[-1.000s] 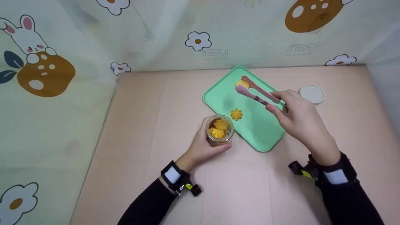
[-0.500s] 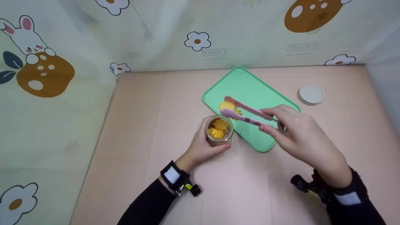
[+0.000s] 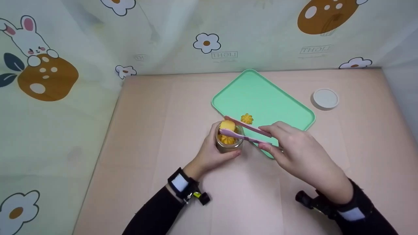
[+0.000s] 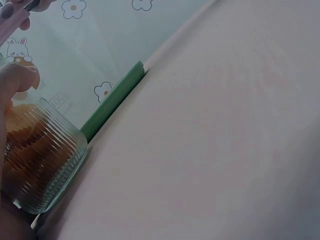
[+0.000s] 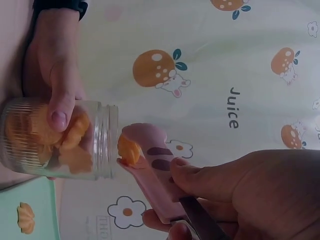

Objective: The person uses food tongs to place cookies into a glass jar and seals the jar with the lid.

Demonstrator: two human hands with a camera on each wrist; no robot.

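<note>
My left hand [image 3: 212, 150] is wrapped round a ribbed glass jar [image 5: 100, 140], which stands upright with several yellow flower-shaped cookies inside. Pink tongs [image 5: 150, 170] are pinched between thumb and fingers of my right hand [image 3: 300, 156]. Between the tong tips is one cookie [image 5: 129, 149], held right at the jar's mouth; from the head view it overlaps the opening. Another cookie [image 3: 247, 118] lies on the green tray [image 3: 261, 94], just beyond the jar. Through the glass in the left wrist view, stacked cookies [image 4: 35, 145] show.
A round white lid [image 3: 325, 99] lies on the table right of the tray. The tray's near-left edge runs close behind the jar. A patterned cloth [image 3: 163, 39] hangs along the table's far and left sides.
My right hand has brought the tongs and their cookie from over the tray, toward me and leftward, to the jar's mouth. The left hand and jar have stayed in place.
</note>
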